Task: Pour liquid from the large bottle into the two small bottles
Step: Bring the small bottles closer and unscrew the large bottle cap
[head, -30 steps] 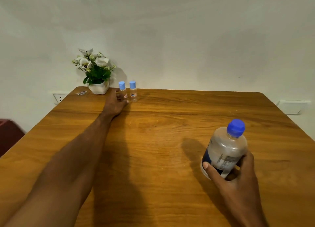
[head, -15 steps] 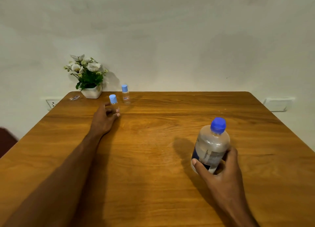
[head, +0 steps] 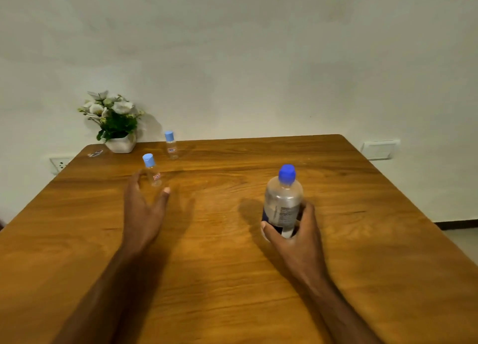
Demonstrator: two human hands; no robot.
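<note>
Wooden table (head: pixel 232 279); large bottle (head: pixel 283 201) upright

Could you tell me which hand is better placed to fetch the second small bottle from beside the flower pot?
The left, probably. The left hand is nearer the far small bottle, though the near small bottle is between its fingers and thumb. The right hand grips the large bottle, farther away.
</note>
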